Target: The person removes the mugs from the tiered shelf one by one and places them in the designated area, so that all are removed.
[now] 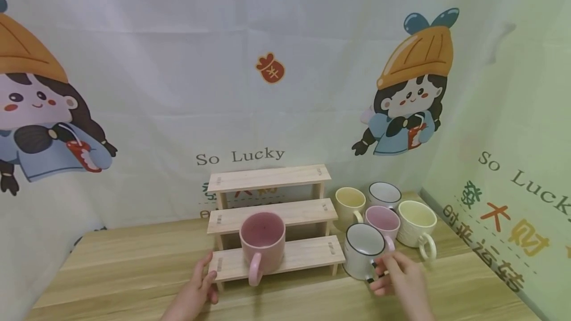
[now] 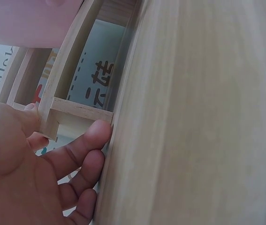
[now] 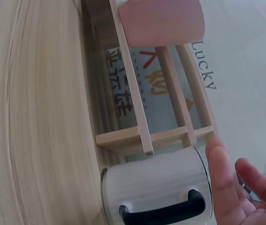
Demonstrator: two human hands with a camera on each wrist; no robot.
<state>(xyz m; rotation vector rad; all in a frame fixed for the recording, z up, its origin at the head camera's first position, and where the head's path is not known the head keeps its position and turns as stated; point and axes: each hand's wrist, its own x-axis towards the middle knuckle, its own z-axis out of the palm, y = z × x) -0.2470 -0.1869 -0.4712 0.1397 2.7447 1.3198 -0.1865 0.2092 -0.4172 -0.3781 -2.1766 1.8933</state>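
Observation:
A three-step wooden display stand (image 1: 308,254) bears a pink mug (image 1: 267,254) on its lowest board, handle towards me. My left hand (image 1: 194,286) holds the left front corner of that board, thumb and index finger at its end. The left wrist view shows the other fingers beside the stand's leg (image 2: 81,110). A white mug with a dark rim (image 1: 359,256) stands upright at the stand's right end. My right hand (image 1: 403,279) is beside its black handle (image 3: 165,213), which shows uncovered in the right wrist view. The right fingers are extended near the rim, gripping nothing.
Behind the white mug cluster a yellow mug (image 1: 345,214), a second pink mug (image 1: 382,219), another dark-rimmed white mug (image 1: 384,193) and a cream mug (image 1: 415,224). A printed cloth (image 1: 312,113) hangs behind the wood-grain table (image 1: 134,256) and along its right side.

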